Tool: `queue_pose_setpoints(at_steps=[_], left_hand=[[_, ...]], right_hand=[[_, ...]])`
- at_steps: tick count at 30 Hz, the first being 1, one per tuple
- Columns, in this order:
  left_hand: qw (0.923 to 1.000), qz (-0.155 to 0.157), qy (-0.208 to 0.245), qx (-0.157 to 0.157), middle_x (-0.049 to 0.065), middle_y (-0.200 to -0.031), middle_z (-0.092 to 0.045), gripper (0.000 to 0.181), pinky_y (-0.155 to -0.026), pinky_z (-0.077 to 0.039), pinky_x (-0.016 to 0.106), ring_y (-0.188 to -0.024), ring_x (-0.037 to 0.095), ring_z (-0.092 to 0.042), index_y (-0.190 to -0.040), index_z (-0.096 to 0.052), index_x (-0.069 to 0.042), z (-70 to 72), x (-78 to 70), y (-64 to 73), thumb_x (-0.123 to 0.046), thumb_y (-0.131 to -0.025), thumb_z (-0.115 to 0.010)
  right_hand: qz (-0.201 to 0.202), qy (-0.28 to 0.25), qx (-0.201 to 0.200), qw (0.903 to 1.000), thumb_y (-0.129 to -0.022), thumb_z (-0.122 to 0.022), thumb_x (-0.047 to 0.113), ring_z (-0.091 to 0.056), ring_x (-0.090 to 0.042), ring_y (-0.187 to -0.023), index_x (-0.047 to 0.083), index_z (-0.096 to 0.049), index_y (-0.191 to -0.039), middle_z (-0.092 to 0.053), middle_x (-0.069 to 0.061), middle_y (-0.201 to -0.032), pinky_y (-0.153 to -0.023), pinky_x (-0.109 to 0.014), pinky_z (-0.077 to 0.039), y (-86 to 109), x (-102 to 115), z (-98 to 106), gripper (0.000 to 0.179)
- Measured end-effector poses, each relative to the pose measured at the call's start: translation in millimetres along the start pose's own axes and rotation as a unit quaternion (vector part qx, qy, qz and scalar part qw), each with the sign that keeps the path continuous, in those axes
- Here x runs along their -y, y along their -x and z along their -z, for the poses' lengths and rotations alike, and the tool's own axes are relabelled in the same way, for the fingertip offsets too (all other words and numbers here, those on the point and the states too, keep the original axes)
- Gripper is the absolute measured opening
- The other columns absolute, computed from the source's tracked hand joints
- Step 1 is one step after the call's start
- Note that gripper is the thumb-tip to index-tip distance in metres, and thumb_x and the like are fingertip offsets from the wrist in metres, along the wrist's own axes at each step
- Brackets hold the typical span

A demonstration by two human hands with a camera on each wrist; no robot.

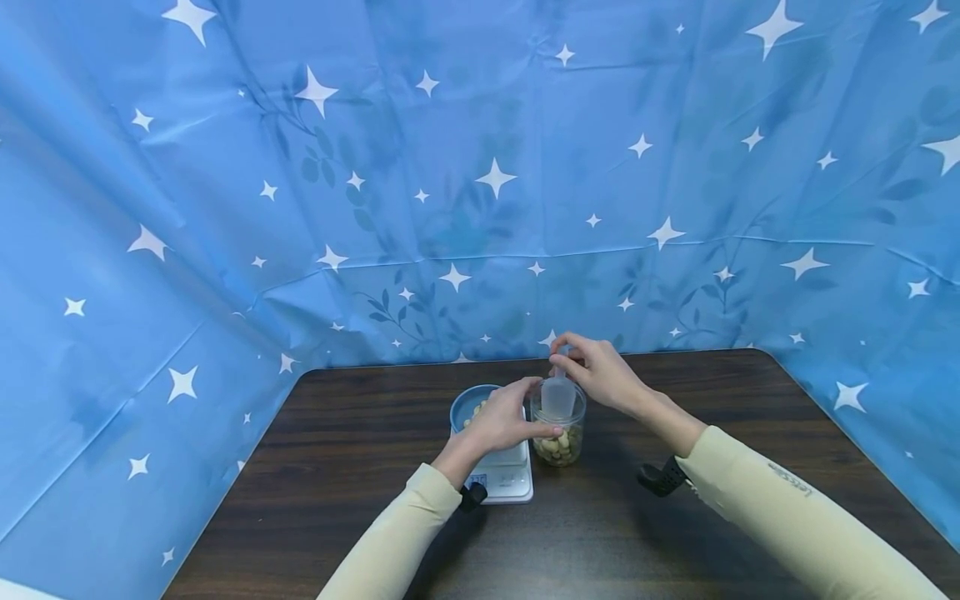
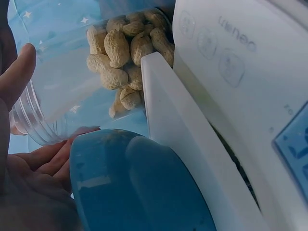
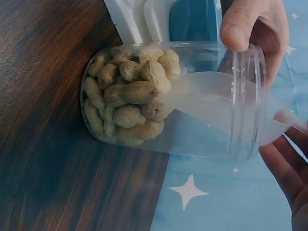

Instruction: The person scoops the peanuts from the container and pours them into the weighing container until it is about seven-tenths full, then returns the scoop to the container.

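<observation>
A clear plastic jar (image 3: 250, 103) stands on the table, its lower part filled with unshelled peanuts (image 3: 130, 94). My left hand (image 1: 504, 418) grips the jar close under its threaded rim, thumb on the near side and fingers behind. Inside the jar's mouth is a translucent white scoop (image 1: 558, 398), its end reaching down to the peanuts in the right wrist view. Over the jar, my right hand (image 1: 591, 367) pinches the scoop's handle between thumb and fingers. A blue bowl (image 2: 134, 178) with some peanuts in it sits just left of the jar, partly hidden by my left hand.
Under the bowl is a white kitchen scale (image 1: 510, 483) with buttons and a display on its front. The dark wooden table (image 1: 360, 467) reaches back to a blue curtain (image 1: 480, 208) with white stars. Each wrist carries a small black camera (image 1: 662, 477).
</observation>
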State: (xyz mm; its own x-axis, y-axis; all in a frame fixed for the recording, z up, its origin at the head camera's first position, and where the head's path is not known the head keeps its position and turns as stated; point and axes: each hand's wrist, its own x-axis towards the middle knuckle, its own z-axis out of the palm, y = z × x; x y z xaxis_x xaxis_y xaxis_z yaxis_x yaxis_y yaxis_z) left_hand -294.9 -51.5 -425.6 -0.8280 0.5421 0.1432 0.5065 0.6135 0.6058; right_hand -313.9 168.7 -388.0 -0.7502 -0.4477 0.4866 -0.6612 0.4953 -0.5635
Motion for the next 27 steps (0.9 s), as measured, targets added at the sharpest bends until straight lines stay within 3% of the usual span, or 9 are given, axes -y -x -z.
queue_pose_setpoints(at_steps=[8,18,27], left_hand=[[0.9999,-0.008,0.009,-0.001,0.006,-0.139,-0.059,0.085,-0.091,-0.053,0.037,-0.116,0.017,-0.061,-0.153,-0.046,-0.008,0.4,-0.1,0.2,-0.051,-0.088,-0.079],[0.9999,-0.013,0.005,0.000,0.006,-0.139,-0.060,0.082,-0.093,-0.053,0.036,-0.117,0.017,-0.061,-0.151,-0.047,-0.007,1.8,0.1,0.6,-0.050,-0.089,-0.079],[0.9999,-0.008,0.010,0.005,0.005,-0.134,-0.061,0.083,-0.084,-0.053,0.032,-0.108,0.018,-0.062,-0.152,-0.046,-0.008,0.7,0.2,-0.2,-0.050,-0.089,-0.080]], right_hand=[[-0.012,0.032,0.008,0.9994,-0.106,-0.060,0.017,-0.048,-0.010,-0.047,0.009,-0.064,-0.111,-0.058,0.004,-0.060,-0.053,-0.032,-0.042,-0.3,1.0,-10.3,0.010],[-0.046,0.077,-0.033,0.9955,-0.106,-0.060,0.014,-0.037,-0.010,-0.039,0.008,-0.066,-0.105,-0.046,0.008,-0.051,-0.041,-0.028,-0.031,-1.7,8.3,-17.7,0.009],[-0.094,0.046,-0.036,0.9939,-0.107,-0.057,0.016,-0.041,-0.012,-0.040,0.005,-0.065,-0.107,-0.053,0.006,-0.053,-0.041,-0.028,-0.033,-1.2,9.6,-23.3,0.013]])
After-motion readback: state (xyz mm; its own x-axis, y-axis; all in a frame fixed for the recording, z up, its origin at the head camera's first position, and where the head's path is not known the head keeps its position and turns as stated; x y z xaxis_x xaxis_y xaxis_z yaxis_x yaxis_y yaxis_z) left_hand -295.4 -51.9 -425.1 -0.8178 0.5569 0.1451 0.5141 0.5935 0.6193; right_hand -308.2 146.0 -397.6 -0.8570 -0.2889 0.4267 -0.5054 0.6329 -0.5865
